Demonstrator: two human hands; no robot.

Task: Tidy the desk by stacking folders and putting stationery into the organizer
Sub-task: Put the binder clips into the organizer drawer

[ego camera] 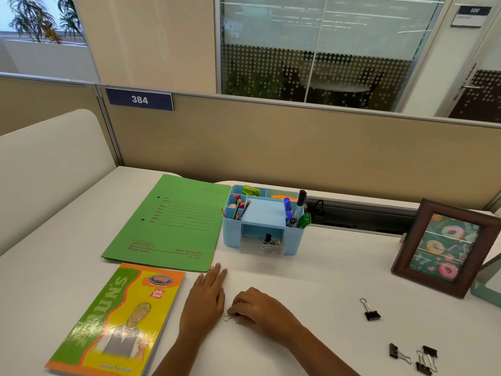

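A green folder lies flat on the white desk, left of the blue organizer, which holds pens, pencils and clips. In front of the folder lies a colourful exercise notebook. My left hand rests flat on the desk, fingers straight, fingertips near the folder's front corner. Right beside it my right hand curls over a small binder clip on the desk and pinches it; only the clip's wire handle shows. A black binder clip lies to the right, and three more sit near the front right.
A brown picture frame stands at the right, with a glass edge beside it. A beige partition closes off the back of the desk, and a cable slot runs behind the organizer. A cream divider rises on the left.
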